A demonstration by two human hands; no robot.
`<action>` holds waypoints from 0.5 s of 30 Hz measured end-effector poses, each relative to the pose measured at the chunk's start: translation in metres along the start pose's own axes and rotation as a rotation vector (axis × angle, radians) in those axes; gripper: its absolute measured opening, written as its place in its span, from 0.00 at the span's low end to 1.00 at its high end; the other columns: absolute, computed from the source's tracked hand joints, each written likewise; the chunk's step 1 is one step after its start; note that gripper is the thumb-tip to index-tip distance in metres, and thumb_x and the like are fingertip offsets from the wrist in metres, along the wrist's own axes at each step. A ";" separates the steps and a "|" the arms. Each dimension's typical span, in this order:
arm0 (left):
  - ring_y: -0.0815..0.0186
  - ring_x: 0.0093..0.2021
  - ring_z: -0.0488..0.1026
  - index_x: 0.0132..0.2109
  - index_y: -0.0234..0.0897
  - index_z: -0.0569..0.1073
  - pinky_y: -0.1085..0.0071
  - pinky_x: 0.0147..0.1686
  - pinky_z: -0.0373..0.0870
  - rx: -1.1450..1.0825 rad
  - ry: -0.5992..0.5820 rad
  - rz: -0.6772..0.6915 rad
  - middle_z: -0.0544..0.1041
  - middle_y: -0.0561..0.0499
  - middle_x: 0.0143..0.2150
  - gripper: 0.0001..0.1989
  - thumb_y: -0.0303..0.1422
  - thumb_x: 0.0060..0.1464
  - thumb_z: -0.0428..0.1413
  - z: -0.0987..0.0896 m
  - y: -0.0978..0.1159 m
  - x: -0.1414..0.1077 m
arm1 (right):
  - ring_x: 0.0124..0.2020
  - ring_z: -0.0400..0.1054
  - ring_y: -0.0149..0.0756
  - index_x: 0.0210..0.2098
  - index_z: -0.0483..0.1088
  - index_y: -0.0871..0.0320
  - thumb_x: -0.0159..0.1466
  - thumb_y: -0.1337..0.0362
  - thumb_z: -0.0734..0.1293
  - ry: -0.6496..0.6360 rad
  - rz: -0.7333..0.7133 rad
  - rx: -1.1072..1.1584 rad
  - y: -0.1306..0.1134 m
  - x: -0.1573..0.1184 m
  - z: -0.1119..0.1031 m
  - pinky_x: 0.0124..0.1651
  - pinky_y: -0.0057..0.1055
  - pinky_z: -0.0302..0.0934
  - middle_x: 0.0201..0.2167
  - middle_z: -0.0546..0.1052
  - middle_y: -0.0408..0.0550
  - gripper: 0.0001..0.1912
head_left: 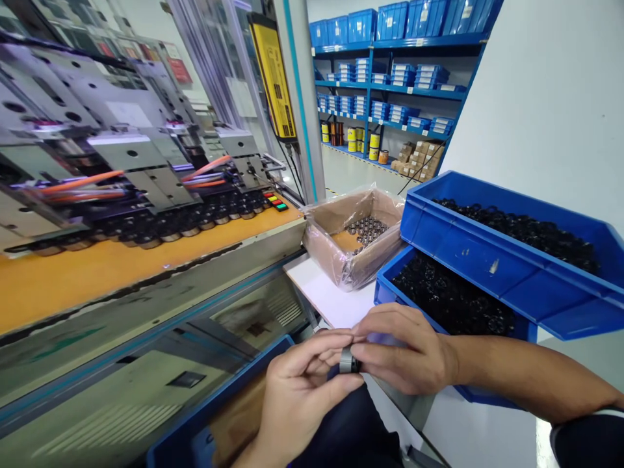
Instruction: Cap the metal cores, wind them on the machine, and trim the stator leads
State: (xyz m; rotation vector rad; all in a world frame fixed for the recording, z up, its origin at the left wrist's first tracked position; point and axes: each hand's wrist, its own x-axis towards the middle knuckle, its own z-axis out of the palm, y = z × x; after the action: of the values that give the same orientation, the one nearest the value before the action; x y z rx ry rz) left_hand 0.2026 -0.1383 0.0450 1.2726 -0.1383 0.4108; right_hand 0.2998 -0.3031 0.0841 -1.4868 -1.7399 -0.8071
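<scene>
Both hands meet low in the middle of the head view, around a small grey metal ring with a black part (349, 360). My left hand (305, 377) grips it from the left, thumb below and fingers curled above. From the right, my right hand (407, 348) touches the black side of the piece with its fingertips, its fingers bent and close together. Behind my right hand is a blue bin of black parts (385, 286), with a second blue bin (468, 257) stacked over it, also holding black parts.
A plastic-lined cardboard box (370, 263) holds small metal rings. On the left, a machine (131, 156) stands over an orange bench top (97, 276) with rows of ring parts. A lower blue bin (166, 442) is beneath my left hand. Blue shelves (419, 42) stand behind.
</scene>
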 end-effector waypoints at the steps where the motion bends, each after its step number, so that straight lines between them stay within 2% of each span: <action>1: 0.64 0.38 0.84 0.41 0.46 0.84 0.83 0.37 0.78 0.002 0.023 -0.004 0.86 0.50 0.41 0.22 0.19 0.39 0.70 0.000 -0.001 -0.001 | 0.42 0.73 0.38 0.42 0.72 0.70 0.66 0.73 0.65 -0.006 0.000 0.002 0.000 0.000 0.000 0.45 0.34 0.75 0.39 0.76 0.60 0.07; 4: 0.63 0.37 0.84 0.41 0.44 0.85 0.82 0.37 0.78 0.001 0.066 -0.001 0.86 0.49 0.41 0.20 0.21 0.39 0.71 -0.001 -0.005 -0.004 | 0.42 0.73 0.39 0.42 0.73 0.71 0.66 0.71 0.67 -0.014 0.003 0.005 0.001 -0.002 0.000 0.45 0.35 0.76 0.39 0.77 0.60 0.07; 15: 0.65 0.37 0.84 0.44 0.46 0.84 0.82 0.39 0.78 0.008 -0.006 0.053 0.86 0.50 0.41 0.22 0.20 0.42 0.70 -0.003 -0.006 -0.002 | 0.42 0.73 0.38 0.42 0.72 0.71 0.66 0.71 0.66 -0.021 0.021 -0.007 0.001 -0.003 0.000 0.45 0.35 0.76 0.39 0.78 0.60 0.08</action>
State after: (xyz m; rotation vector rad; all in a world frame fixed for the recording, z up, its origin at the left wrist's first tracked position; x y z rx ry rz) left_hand 0.2030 -0.1371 0.0378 1.2807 -0.1757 0.4529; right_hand 0.3006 -0.3045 0.0818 -1.5212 -1.7359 -0.7905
